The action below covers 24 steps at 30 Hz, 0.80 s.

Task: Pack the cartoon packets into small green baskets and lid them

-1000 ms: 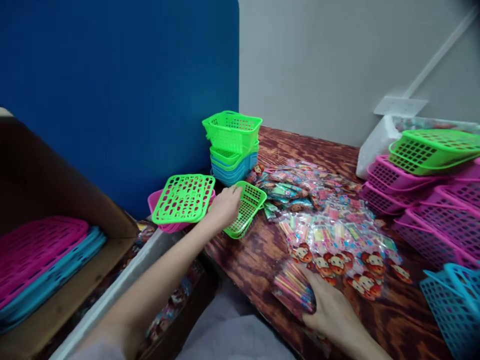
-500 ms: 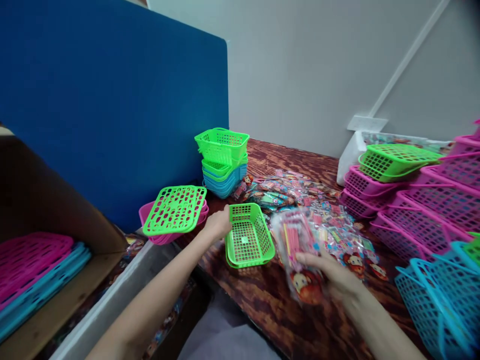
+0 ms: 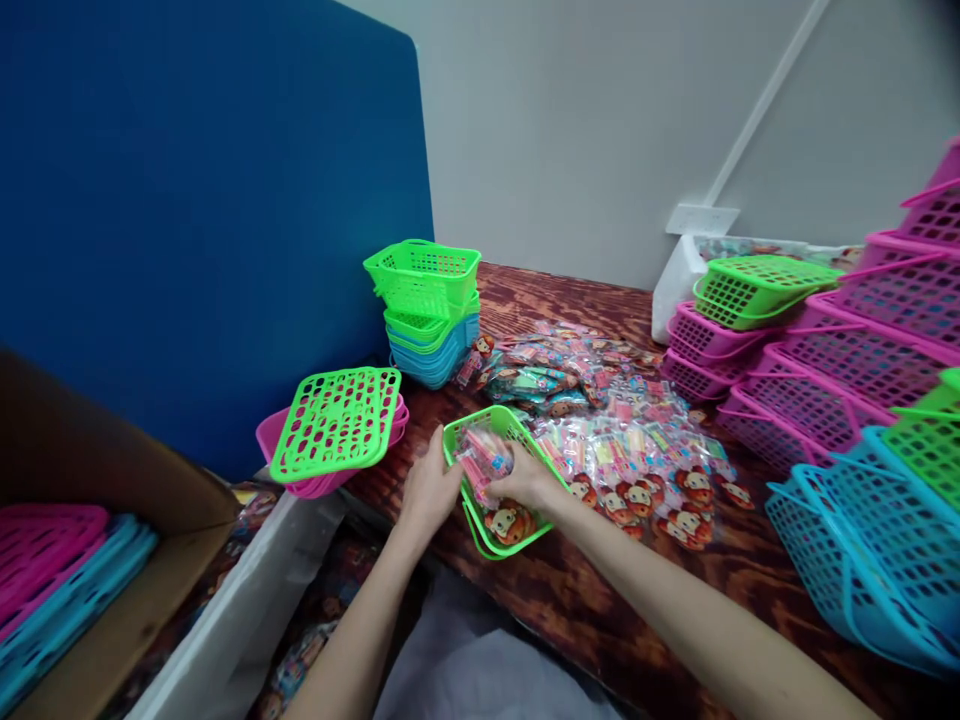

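Here, hands (image 3: 433,487) crowd the basket rim (image 3: 537,440).

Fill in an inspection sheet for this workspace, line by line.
Surface: dark wood-patterned table.
Things in hand: green basket with bagged packets inside.
Clutter: packet pile beyond the basket; green-and-blue basket stack; flat green lattice on pink basketware; stacked pink baskets at right.
Hands: left hand at the basket's left rim; right hand inside, gripping packets.
Cables: nothing seen loose; white strip up the wall.
Surroundings: blue panel; open carton at left.
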Tool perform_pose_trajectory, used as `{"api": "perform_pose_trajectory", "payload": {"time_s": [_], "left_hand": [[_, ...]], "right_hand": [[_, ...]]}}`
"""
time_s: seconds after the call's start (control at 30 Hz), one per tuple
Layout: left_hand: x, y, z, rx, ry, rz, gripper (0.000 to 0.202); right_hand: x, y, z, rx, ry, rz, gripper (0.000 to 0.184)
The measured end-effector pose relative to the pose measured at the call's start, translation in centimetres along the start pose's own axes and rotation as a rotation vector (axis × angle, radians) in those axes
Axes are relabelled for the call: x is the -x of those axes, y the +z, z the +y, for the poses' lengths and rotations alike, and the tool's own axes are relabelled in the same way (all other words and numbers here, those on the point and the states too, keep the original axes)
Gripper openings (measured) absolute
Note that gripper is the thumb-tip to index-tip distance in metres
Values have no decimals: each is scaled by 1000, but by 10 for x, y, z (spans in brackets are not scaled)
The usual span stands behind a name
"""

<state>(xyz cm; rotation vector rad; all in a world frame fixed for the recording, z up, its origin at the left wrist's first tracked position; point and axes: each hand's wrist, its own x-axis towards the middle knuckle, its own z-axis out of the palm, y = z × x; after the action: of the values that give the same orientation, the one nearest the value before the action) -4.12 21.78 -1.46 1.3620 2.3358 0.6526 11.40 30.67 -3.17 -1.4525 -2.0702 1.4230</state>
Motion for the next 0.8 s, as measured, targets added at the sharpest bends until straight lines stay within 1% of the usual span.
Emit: {"api": "perform_pose_trajectory", "payload": {"time_s": [0.13, 0.23, 0.27, 0.37, 0.43, 0.47, 0.53, 0.57, 0.6, 0.63, 0.67, 0.7, 0.73, 0.77, 0.8], "left_hand": [[1, 4, -5, 60, 8, 11, 63], [2, 4, -5, 75, 0, 20, 63], [3, 4, -3, 62, -1, 18, 63], [6, 2, 2, -45, 5, -3, 63], [8, 1, 5, -131, -3, -13, 65], [10, 2, 7, -164, -11, -16, 66], [12, 2, 11, -200, -30, -21, 69], [13, 3, 12, -206, -31, -22, 70], [13, 3, 13, -207, -26, -23, 70], [14, 4, 15, -205, -17, -22, 69], [14, 4, 16, -202, -8, -21, 68], [15, 4, 16, -199, -1, -19, 67], [15, 5, 17, -196, 2, -16, 66], [15, 5, 17, -194, 1, -12, 66], [15, 5, 18, -193, 0, -8, 65]], "right_hand": [[9, 6, -1, -15, 22, 13, 80], [13, 7, 0, 66, 16, 60, 83], [13, 5, 0, 106, 17, 49, 82], [14, -5, -4, 210, 15, -90, 79], [20, -13, -12, 305, -8, -141, 86], [25, -16, -18, 372, -42, -126, 93], [38, -20, -30, 547, -152, -12, 100], [44, -21, -35, 641, -239, 62, 97], [48, -20, -39, 725, -345, 124, 90], [51, -20, -40, 792, -453, 158, 80], [50, -19, -40, 836, -546, 145, 69], [47, -17, -37, 856, -609, 85, 60], [42, -16, -32, 855, -633, -11, 55], [36, -14, -26, 839, -618, -114, 54], [30, -12, -19, 819, -576, -202, 58]]}}
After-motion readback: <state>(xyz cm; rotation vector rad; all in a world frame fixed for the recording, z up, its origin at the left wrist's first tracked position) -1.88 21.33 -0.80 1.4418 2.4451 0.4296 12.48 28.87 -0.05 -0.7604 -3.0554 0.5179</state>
